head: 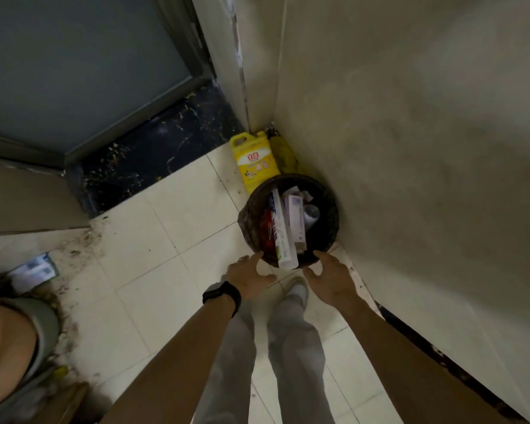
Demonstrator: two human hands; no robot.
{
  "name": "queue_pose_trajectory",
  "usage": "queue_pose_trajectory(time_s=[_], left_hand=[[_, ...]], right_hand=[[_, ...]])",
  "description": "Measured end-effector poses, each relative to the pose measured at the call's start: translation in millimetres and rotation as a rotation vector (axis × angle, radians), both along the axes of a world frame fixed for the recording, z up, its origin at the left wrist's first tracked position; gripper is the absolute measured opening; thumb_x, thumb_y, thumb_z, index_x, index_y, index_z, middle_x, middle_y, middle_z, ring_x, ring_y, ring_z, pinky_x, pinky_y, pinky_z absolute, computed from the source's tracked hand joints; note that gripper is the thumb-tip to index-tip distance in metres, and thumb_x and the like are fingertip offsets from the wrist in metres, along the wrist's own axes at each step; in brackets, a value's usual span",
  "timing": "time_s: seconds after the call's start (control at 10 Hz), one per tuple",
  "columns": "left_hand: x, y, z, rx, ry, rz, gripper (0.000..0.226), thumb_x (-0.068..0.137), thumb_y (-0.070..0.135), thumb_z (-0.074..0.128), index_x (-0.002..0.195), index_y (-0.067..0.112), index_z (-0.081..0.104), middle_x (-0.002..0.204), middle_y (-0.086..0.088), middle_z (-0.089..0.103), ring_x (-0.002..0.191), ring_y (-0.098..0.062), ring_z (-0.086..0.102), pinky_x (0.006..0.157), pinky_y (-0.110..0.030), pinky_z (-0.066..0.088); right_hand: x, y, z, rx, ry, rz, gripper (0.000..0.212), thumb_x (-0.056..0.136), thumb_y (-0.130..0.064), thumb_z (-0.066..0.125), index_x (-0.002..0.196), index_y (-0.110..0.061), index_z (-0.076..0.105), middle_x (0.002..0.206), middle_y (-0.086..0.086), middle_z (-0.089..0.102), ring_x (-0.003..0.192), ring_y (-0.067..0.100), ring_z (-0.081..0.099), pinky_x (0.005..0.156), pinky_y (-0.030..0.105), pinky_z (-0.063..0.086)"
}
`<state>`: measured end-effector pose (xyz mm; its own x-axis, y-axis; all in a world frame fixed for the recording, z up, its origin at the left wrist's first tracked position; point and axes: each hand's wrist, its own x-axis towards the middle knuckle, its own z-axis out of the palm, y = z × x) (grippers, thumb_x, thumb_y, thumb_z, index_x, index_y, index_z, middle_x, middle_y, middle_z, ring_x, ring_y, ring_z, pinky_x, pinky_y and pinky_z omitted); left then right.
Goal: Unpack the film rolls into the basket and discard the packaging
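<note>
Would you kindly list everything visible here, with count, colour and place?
Bin: one, dark, on the floor by the wall corner.
Long box: one, white, leaning in bin.
Box: one, pale purple, in bin.
Packet: one, red, in bin.
Jug: one, yellow, behind bin.
Threshold: one, black marbled, below grey door.
Leaflet: one, white-blue, floor, far left.
Wristband: one, black, left wrist.
Shoe: one, white, below bin.
Left hand: open, at bin's near rim.
Right hand: open, at bin's near rim.
</note>
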<state>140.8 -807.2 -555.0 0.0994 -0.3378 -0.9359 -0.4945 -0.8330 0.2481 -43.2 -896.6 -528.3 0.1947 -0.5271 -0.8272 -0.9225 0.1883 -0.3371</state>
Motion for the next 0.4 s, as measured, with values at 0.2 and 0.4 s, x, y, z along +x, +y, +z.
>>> queue_pose_trajectory(time_s=[0.2,0.4], left_hand=[[18.2,-7.8,120.7,-0.115,-0.086,-0.290,0.080,0.087,0.060,0.053,0.153,0.040,0.012,0.163,-0.003,0.014,0.149,-0.027,0.012,0.119,-0.051,0.015],[35.1,-23.0,259.3,-0.369,-0.150,-0.405,0.084,0.087,0.061,0.052,0.154,0.039,0.007,0.163,-0.004,0.013,0.148,-0.031,0.011,0.117,-0.057,0.014]], right_hand=[[9.0,14.6,119.7,-0.137,-0.049,-0.010,0.043,0.097,-0.027,0.060,0.138,-0.014,0.057,0.140,0.010,0.059,0.129,0.026,0.052,0.108,0.028,0.035],[23.0,32.0,250.2,-0.363,-0.180,-0.143,0.035,0.098,-0.026,0.059,0.131,-0.014,0.064,0.134,0.008,0.064,0.126,0.027,0.056,0.104,0.027,0.038]])
